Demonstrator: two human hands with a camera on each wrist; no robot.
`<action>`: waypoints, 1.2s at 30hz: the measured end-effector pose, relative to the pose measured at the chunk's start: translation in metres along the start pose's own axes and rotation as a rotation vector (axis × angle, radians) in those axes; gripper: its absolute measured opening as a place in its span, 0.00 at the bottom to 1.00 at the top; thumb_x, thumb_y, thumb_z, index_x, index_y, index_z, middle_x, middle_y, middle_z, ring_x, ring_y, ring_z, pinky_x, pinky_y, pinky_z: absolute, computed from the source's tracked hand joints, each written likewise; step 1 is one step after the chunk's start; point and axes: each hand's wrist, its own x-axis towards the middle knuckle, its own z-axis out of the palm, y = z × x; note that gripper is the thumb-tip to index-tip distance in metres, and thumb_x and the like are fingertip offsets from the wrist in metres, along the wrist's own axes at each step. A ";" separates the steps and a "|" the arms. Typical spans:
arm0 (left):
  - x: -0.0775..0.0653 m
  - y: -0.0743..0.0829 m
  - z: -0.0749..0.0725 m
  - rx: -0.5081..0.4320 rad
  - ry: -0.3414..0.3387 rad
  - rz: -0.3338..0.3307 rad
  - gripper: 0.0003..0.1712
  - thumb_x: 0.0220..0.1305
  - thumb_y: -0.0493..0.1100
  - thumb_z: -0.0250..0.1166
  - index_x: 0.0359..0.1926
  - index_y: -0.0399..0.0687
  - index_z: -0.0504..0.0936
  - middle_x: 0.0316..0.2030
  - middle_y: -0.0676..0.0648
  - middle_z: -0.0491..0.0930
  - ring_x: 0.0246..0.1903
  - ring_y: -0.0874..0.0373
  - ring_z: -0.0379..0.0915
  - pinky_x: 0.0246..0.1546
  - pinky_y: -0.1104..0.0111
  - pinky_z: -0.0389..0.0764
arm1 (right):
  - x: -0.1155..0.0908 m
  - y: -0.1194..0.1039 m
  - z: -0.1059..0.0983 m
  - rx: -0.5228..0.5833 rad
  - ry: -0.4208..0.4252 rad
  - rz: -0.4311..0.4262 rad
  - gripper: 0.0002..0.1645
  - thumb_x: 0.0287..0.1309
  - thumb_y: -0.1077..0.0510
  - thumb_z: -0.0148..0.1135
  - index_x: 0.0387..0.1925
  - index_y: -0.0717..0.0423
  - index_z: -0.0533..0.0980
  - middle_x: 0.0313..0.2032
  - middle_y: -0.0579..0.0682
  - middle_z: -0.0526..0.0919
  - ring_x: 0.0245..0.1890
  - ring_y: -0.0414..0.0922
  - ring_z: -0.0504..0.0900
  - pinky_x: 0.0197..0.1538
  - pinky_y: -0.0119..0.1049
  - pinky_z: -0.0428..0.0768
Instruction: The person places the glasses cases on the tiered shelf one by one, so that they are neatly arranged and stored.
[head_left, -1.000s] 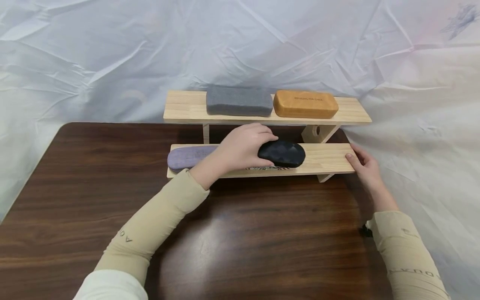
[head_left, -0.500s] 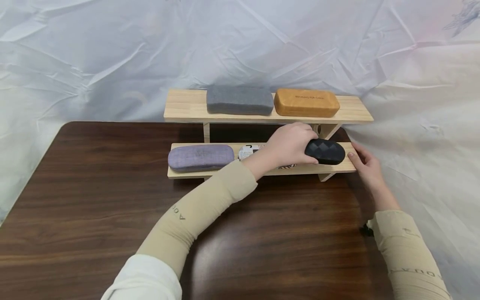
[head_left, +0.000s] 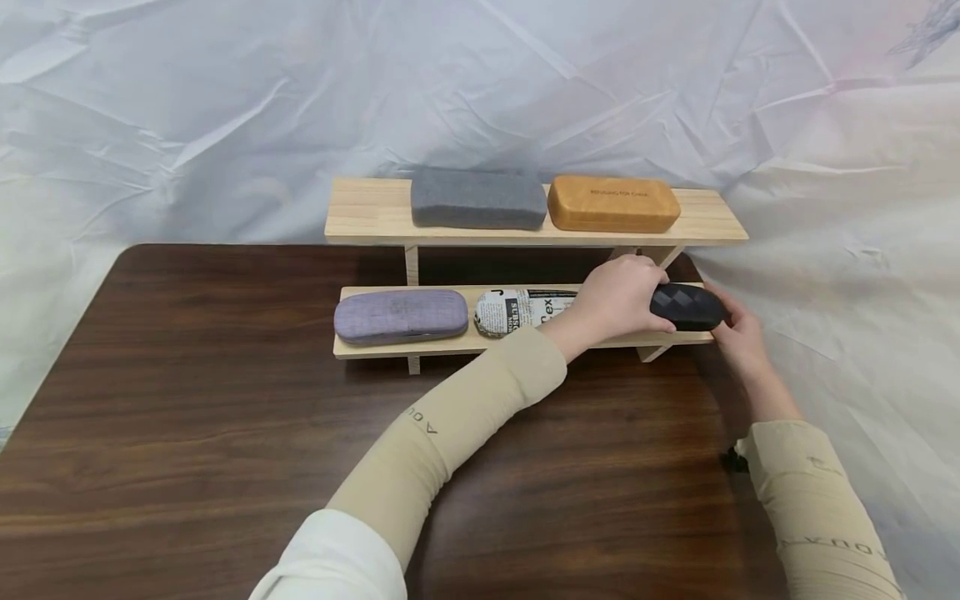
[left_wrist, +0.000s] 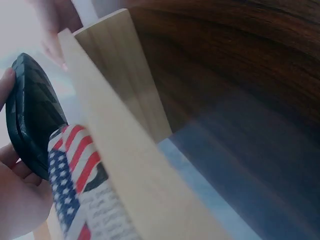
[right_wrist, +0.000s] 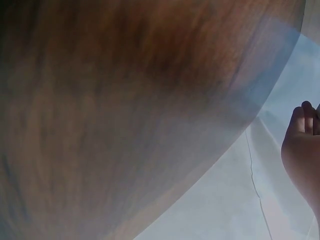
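My left hand (head_left: 618,296) grips a black glasses case (head_left: 688,307) with a faceted lid, over the right end of the lower wooden shelf (head_left: 474,340). The left wrist view shows thumb and fingers on either side of this case (left_wrist: 37,110), which is tilted. My right hand (head_left: 741,342) holds the shelf's right end, partly hidden behind the black case. Beneath my left forearm lies a newsprint-and-flag patterned glasses case (head_left: 517,312), its right part covered. Farther left on that shelf rests a lilac glasses case (head_left: 401,315).
Behind and higher, an upper wooden shelf (head_left: 367,208) carries a grey glasses case (head_left: 478,200) and a tan one (head_left: 613,204). The stand sits at the back of a dark wood table (head_left: 187,417). White sheeting (head_left: 225,100) hangs behind and at the right.
My left hand has carried the black case rightward from above the patterned case to the shelf's right end. The patterned case has come into view. My right hand has stayed at the shelf end.
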 end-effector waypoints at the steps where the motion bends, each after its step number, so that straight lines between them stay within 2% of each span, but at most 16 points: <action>1: 0.001 0.002 0.002 0.009 -0.005 -0.003 0.37 0.60 0.72 0.74 0.65 0.61 0.84 0.60 0.58 0.84 0.58 0.64 0.79 0.58 0.73 0.81 | 0.000 0.000 0.000 0.009 0.000 0.003 0.34 0.74 0.68 0.54 0.78 0.66 0.64 0.48 0.20 0.79 0.45 0.22 0.76 0.42 0.12 0.76; 3: 0.002 0.004 0.006 0.030 -0.016 -0.011 0.36 0.61 0.72 0.73 0.64 0.61 0.84 0.60 0.59 0.83 0.58 0.64 0.79 0.58 0.73 0.82 | -0.001 -0.001 0.000 -0.006 -0.001 0.008 0.34 0.75 0.66 0.55 0.79 0.68 0.62 0.50 0.22 0.79 0.47 0.22 0.76 0.44 0.11 0.76; 6: 0.003 0.004 0.011 0.067 -0.026 -0.015 0.35 0.61 0.72 0.73 0.62 0.61 0.85 0.58 0.59 0.83 0.58 0.63 0.79 0.57 0.71 0.83 | -0.001 -0.003 0.001 -0.087 -0.005 0.023 0.35 0.79 0.60 0.53 0.80 0.69 0.59 0.63 0.37 0.79 0.56 0.23 0.74 0.51 0.11 0.74; 9: 0.005 0.004 0.014 0.079 -0.012 -0.018 0.32 0.61 0.72 0.73 0.57 0.59 0.86 0.54 0.58 0.84 0.56 0.62 0.81 0.54 0.70 0.85 | 0.000 -0.005 0.003 -0.180 -0.008 0.034 0.36 0.81 0.55 0.50 0.80 0.68 0.57 0.76 0.52 0.70 0.61 0.25 0.70 0.55 0.09 0.70; 12: 0.007 0.003 0.017 0.086 -0.007 -0.023 0.32 0.61 0.72 0.73 0.56 0.59 0.87 0.53 0.57 0.84 0.54 0.61 0.81 0.54 0.70 0.85 | 0.001 -0.005 0.003 -0.200 -0.005 0.039 0.36 0.82 0.55 0.49 0.80 0.69 0.57 0.79 0.58 0.65 0.62 0.24 0.70 0.55 0.09 0.70; 17: 0.009 0.003 0.020 0.064 -0.024 -0.033 0.32 0.62 0.71 0.73 0.58 0.58 0.86 0.54 0.56 0.84 0.55 0.60 0.81 0.56 0.70 0.84 | 0.000 -0.004 0.003 -0.207 0.006 0.032 0.35 0.81 0.55 0.50 0.80 0.68 0.59 0.74 0.53 0.71 0.58 0.22 0.70 0.55 0.09 0.71; 24: 0.012 -0.004 0.015 -0.097 -0.076 -0.062 0.30 0.64 0.62 0.75 0.64 0.57 0.85 0.59 0.57 0.84 0.58 0.63 0.79 0.59 0.75 0.79 | 0.000 -0.005 0.001 -0.197 -0.002 0.029 0.36 0.82 0.53 0.49 0.81 0.67 0.58 0.79 0.57 0.65 0.63 0.23 0.69 0.57 0.09 0.69; 26: 0.013 -0.006 0.013 -0.140 -0.082 -0.077 0.32 0.64 0.61 0.76 0.65 0.57 0.84 0.60 0.57 0.84 0.59 0.63 0.79 0.60 0.75 0.78 | 0.000 -0.005 0.001 -0.141 0.000 0.015 0.36 0.81 0.55 0.51 0.80 0.69 0.58 0.77 0.51 0.69 0.62 0.23 0.70 0.57 0.09 0.70; 29: 0.013 -0.007 0.013 -0.177 -0.086 -0.100 0.35 0.62 0.61 0.77 0.67 0.57 0.83 0.62 0.57 0.83 0.61 0.63 0.78 0.62 0.75 0.78 | 0.000 -0.003 0.002 -0.064 0.009 -0.004 0.35 0.80 0.57 0.54 0.79 0.71 0.60 0.66 0.36 0.77 0.58 0.23 0.73 0.56 0.10 0.72; 31: 0.013 -0.006 0.015 -0.179 -0.082 -0.112 0.37 0.62 0.61 0.78 0.69 0.57 0.82 0.63 0.57 0.82 0.63 0.63 0.77 0.64 0.75 0.77 | -0.001 -0.002 0.002 -0.021 0.012 -0.008 0.35 0.79 0.59 0.55 0.78 0.71 0.61 0.60 0.29 0.78 0.56 0.23 0.74 0.55 0.11 0.73; 33: 0.013 -0.006 0.017 -0.172 -0.077 -0.125 0.38 0.61 0.62 0.78 0.70 0.58 0.81 0.64 0.57 0.81 0.65 0.63 0.77 0.66 0.75 0.76 | -0.001 -0.002 0.003 -0.030 0.014 -0.007 0.35 0.79 0.58 0.55 0.78 0.70 0.62 0.57 0.27 0.77 0.54 0.22 0.74 0.53 0.11 0.73; 36: 0.013 -0.006 0.020 -0.166 -0.063 -0.130 0.39 0.60 0.63 0.79 0.70 0.58 0.81 0.65 0.57 0.81 0.65 0.63 0.76 0.66 0.75 0.76 | -0.002 -0.003 0.003 -0.044 0.010 0.006 0.35 0.79 0.57 0.55 0.79 0.69 0.61 0.60 0.29 0.77 0.54 0.22 0.73 0.53 0.11 0.73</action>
